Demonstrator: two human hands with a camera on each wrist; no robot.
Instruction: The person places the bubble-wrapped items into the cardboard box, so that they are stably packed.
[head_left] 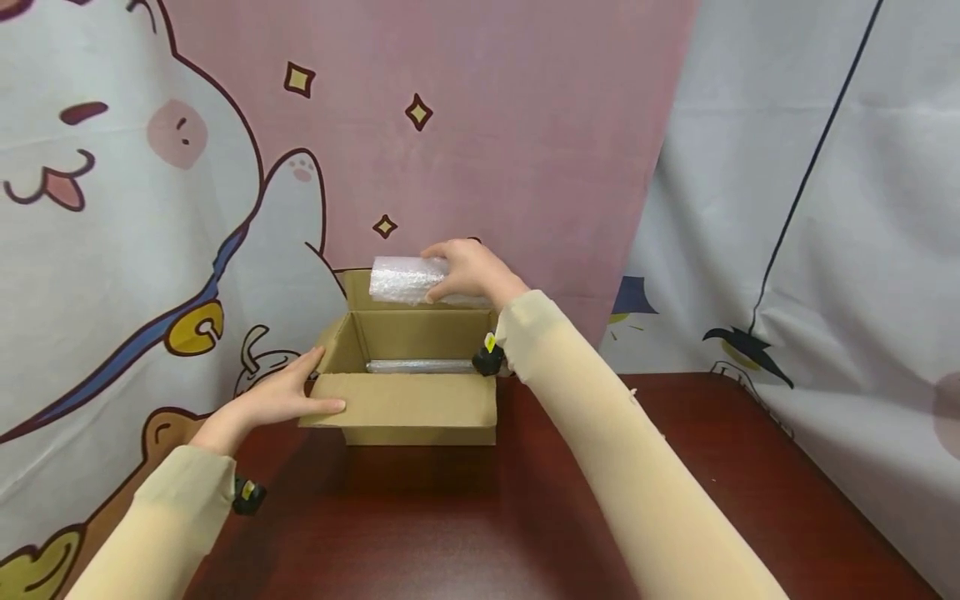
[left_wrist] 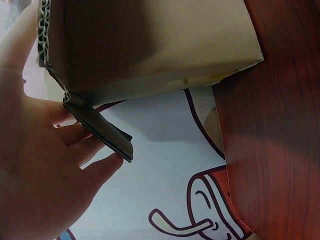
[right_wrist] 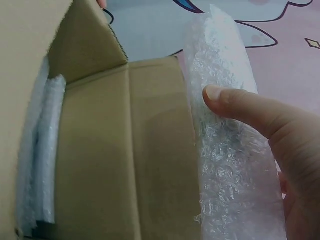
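Over the back of an open cardboard box (head_left: 420,435), my right hand (head_left: 477,271) grips a long bundle in clear bubble wrap (head_left: 401,279). The right wrist view shows the thumb pressing on the near face of this bundle, with the fingers mostly hidden behind it. My left hand (head_left: 277,402) rests at the box's front left corner, fingers extended along the outside of the left flap (left_wrist: 102,127). Its thumb lies on the front flap (head_left: 420,400), which is folded outward. Inside the box, more bubble-wrapped pieces (right_wrist: 51,150) stand along one wall.
The box stands on a dark red wooden table (head_left: 420,533), close to its back edge. Right behind hangs a cloth printed with cartoon animals (head_left: 525,150). The box's back flap (right_wrist: 160,125) stands up below the held bundle. Dark wrist cameras (head_left: 489,358) hang under both sleeves.
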